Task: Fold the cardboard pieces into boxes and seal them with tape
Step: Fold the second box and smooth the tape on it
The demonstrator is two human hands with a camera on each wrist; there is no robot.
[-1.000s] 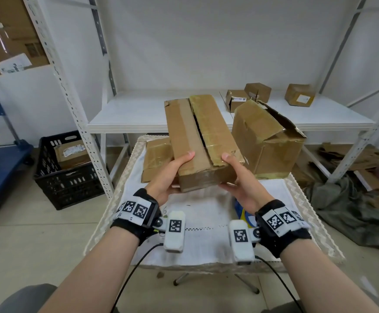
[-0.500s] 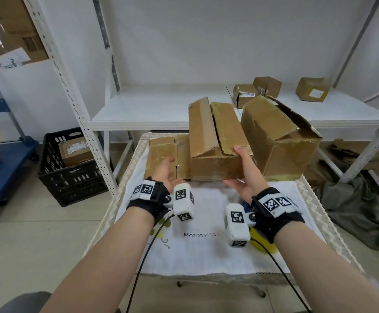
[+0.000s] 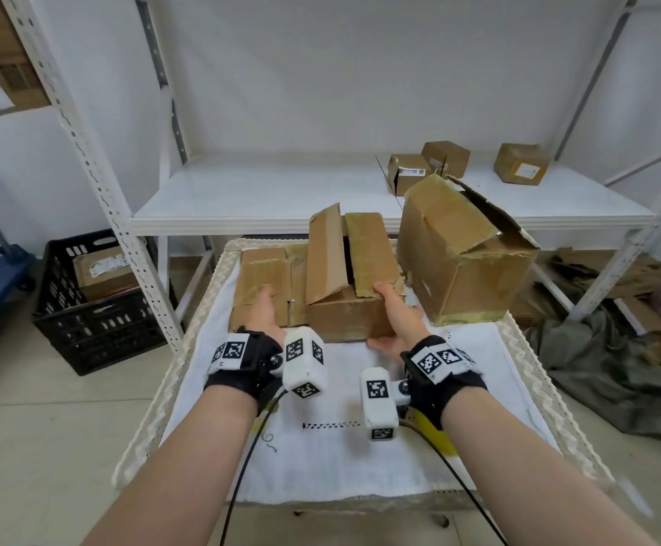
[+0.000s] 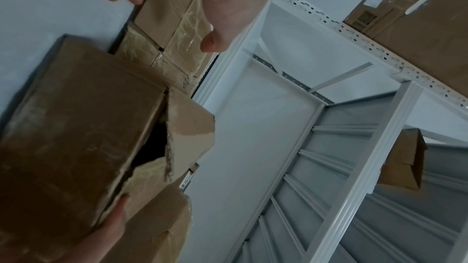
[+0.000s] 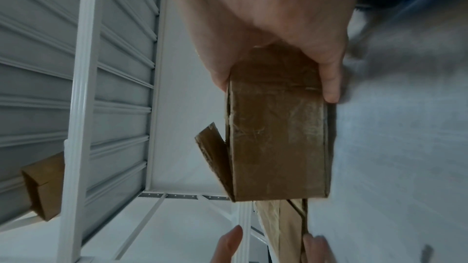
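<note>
At the centre of the head view our narrow box [image 3: 350, 285] rests on the bench [image 3: 360, 459], its long axis running away from us toward the upper frame and its top flaps gaping. Our right hand [image 3: 393, 323] clasps the near right corner, thumb on top and fingers [image 5: 330, 81] curled under. Our left hand [image 3: 263, 311], fingers loosely spread, lies on the flattened cardboard [image 3: 267, 283] just left, nearer the raised left flap.
</note>
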